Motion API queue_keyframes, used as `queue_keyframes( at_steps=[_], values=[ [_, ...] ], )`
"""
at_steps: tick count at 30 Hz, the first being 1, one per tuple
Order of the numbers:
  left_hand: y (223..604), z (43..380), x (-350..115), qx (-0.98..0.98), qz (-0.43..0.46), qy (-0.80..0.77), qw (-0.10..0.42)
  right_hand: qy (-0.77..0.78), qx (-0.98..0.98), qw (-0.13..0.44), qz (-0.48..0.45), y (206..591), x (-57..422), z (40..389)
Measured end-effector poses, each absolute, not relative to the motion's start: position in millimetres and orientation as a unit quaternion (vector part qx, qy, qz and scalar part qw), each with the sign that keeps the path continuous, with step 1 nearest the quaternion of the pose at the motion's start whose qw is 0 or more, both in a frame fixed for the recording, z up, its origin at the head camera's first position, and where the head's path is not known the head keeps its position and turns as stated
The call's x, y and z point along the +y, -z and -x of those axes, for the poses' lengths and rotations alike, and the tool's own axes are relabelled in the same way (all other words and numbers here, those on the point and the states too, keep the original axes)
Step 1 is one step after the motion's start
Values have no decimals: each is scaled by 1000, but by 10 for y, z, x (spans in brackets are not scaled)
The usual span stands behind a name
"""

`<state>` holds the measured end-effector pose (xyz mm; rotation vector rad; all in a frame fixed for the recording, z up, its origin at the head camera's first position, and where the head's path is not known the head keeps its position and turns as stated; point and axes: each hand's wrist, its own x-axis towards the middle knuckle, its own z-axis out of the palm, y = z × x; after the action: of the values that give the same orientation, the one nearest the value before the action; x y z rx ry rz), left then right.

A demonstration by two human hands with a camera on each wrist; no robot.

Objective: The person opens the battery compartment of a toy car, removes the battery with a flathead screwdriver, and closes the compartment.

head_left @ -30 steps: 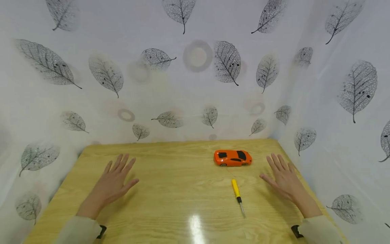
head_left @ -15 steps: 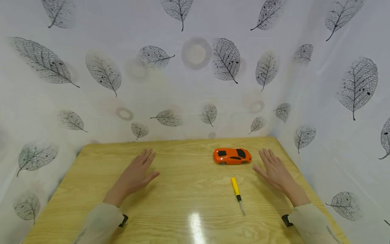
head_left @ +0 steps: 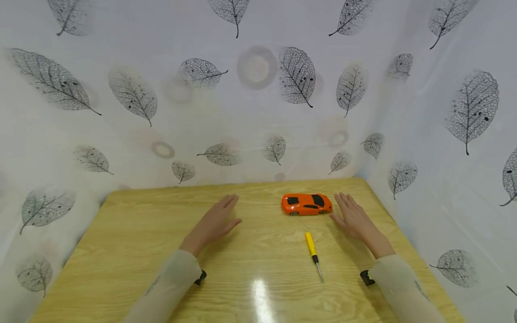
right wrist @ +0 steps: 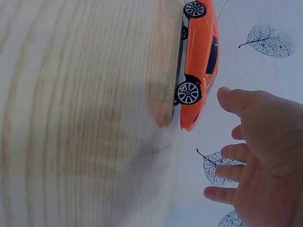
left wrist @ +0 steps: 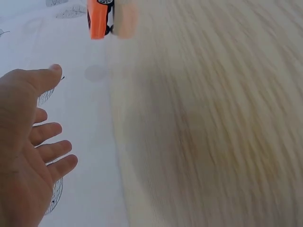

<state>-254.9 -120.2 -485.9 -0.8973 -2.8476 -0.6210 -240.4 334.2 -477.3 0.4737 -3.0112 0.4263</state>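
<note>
Orange car (head_left: 307, 204): probably light, stiff, slick; pinch across midbody. Left hand (head_left: 214, 222), 9 o'clock, and right hand (head_left: 355, 220), 3 o'clock: empty, fingers extended.

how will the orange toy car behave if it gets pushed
The orange toy car would probably roll lengthwise, since it stands on its wheels. It sits low, so tipping seems unlikely. It looks glossy, so it may feel somewhat slippery.

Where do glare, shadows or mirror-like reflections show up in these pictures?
Head view: a bright glare streak low on the tabletop. Left wrist view: a soft-edged shadow on the tabletop, and a reflection beside the orange car, which the top edge cuts off. Right wrist view: the car reflected again, another soft shadow lower down.
</note>
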Motion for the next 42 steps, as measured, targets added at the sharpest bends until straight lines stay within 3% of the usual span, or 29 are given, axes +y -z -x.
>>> queue_keyframes(
  at_steps=[10,20,27,32,42],
  values=[
    [4901,2758,-486,-925,298,237,15,-152,-976,23,-152,4865,3323,2591],
    [4981,2904,-34,-930,247,271,-15,-157,-978,14,-139,4921,3332,2709],
    [5101,2902,105,-926,218,306,-38,-170,-971,32,-162,4982,3277,2806],
    [5173,2914,111,-928,205,310,-22,-170,-970,39,-168,5021,3235,2843],
    [5113,2990,202,-922,226,312,-29,-177,-970,15,-167,5048,3051,2886]
  ],
)
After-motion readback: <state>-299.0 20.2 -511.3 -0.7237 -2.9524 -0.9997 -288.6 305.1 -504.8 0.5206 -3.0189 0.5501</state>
